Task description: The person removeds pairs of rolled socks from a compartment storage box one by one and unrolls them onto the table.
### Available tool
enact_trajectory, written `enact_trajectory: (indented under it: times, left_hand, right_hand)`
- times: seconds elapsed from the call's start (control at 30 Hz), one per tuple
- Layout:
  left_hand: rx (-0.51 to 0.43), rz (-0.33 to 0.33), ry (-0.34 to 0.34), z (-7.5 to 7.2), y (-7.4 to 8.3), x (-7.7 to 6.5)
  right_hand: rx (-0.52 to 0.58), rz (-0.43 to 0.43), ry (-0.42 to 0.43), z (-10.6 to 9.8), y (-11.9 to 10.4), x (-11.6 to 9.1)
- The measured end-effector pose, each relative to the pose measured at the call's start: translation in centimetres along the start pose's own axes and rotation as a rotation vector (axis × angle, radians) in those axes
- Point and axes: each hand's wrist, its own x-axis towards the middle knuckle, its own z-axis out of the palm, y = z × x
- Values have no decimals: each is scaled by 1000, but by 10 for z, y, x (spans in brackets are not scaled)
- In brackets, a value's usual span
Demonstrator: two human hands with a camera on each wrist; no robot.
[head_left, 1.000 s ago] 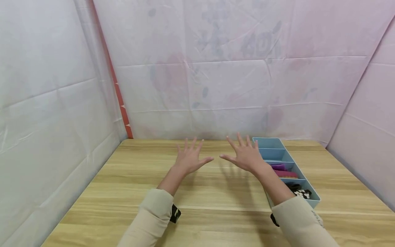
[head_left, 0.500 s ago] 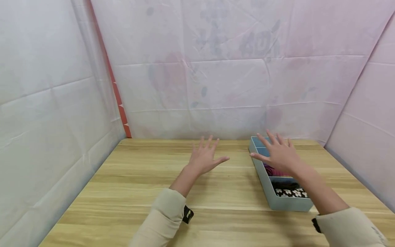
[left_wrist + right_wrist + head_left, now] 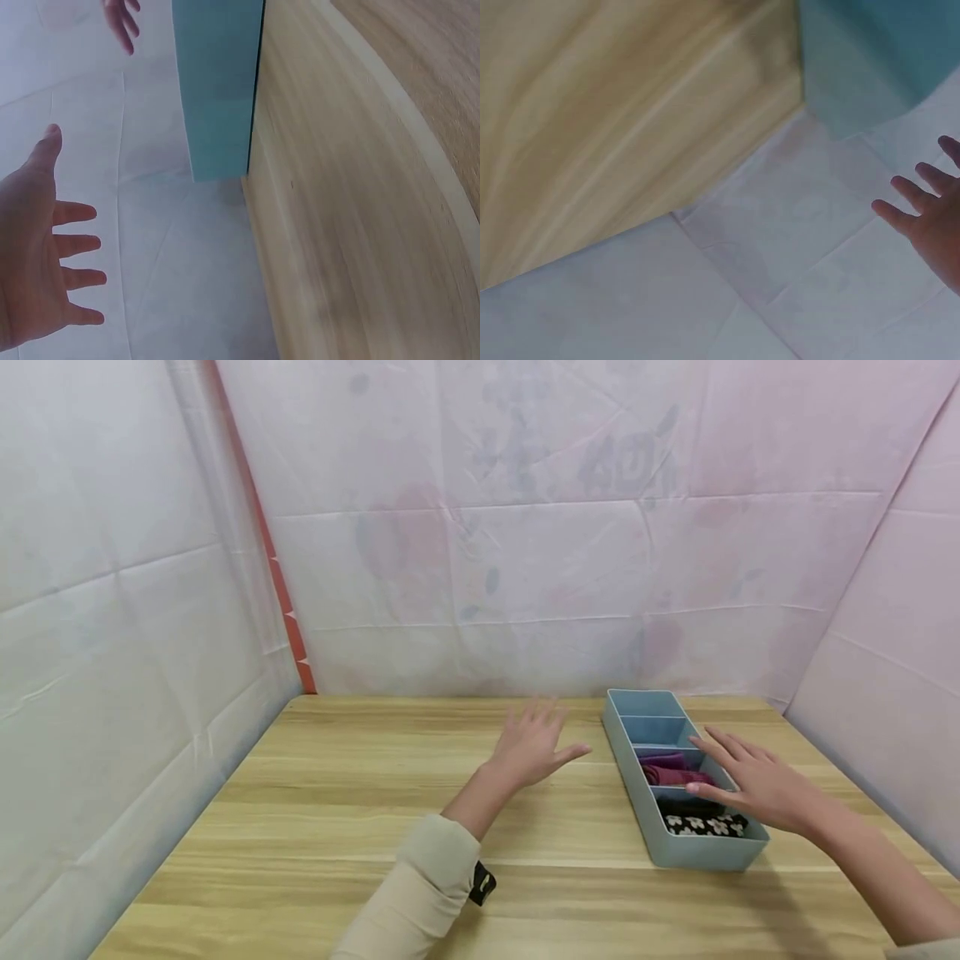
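A long blue-grey divided box (image 3: 636, 793) stands on the right half of the table. Its nearest compartment holds a black cloth item with white flowers (image 3: 705, 825). One compartment farther back lie a maroon rolled cloth (image 3: 678, 776) and a purple folded cloth (image 3: 663, 761); the two far compartments show bare bottoms. My right hand (image 3: 772, 789), fingers extended, hovers at the box's right side and hides part of its rim. To the left of the box, my left hand (image 3: 527, 747) is spread above the table, holding nothing. In the left wrist view the box wall (image 3: 217, 90) rises beyond that hand.
The wooden table (image 3: 337, 793) reaches back to a whitish sheet wall (image 3: 480, 568). Similar sheets hang at the left (image 3: 112, 635) and right (image 3: 900, 652). A red strip (image 3: 288, 618) runs down the back left corner.
My right hand has moved right across the box to its right side and lowered, uncovering the compartments. My left hand has shifted right towards the box, its fingers still spread.
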Motion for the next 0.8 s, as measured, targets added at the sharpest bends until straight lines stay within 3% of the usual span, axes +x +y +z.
enact_trajectory:
  times: [0.23,0.4,0.63,0.8]
  left_hand:
    - [78,95,54,2,14,7]
    - [87,129,31,3,29,11]
    - [75,170,-16,7,46,11]
    - [105,211,-26,9,58,10]
  right_hand:
    - [45,-20,17,14,15,-22]
    - [72,4,-23,22,21,-30]
    - [138,-41,7,32,25,-34]
    - [175,-21,-14,33,23,-35]
